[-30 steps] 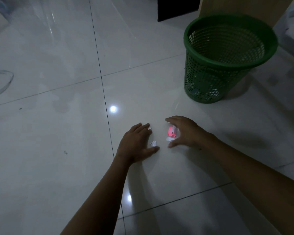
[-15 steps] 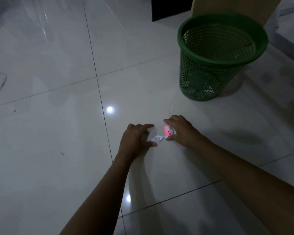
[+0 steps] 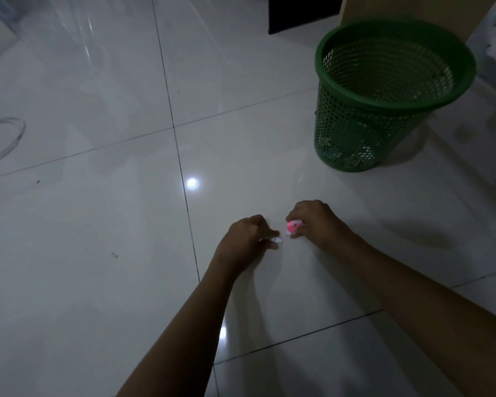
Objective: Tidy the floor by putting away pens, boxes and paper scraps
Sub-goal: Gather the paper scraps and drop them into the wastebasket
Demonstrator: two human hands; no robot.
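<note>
On the white tiled floor, my left hand (image 3: 248,237) has its fingers closed on a small white paper scrap (image 3: 277,240) that pokes out at the fingertips. Just to its right, my right hand (image 3: 315,222) is curled around pink and white paper scraps (image 3: 294,226). Both hands hover low over the floor, a few centimetres apart. A green mesh waste basket (image 3: 384,133) stands upright at the far right, with some scraps visible through its lower wall.
A wooden furniture panel (image 3: 413,10) rises behind the basket, with a dark opening beside it. A clear loop of tubing (image 3: 9,138) lies at the left edge. Tiny dark specks (image 3: 114,255) dot the tiles to the left.
Both hands went from spread flat over the scraps to closed around them. The white scrap that lay between them is now pinched in my left fingers.
</note>
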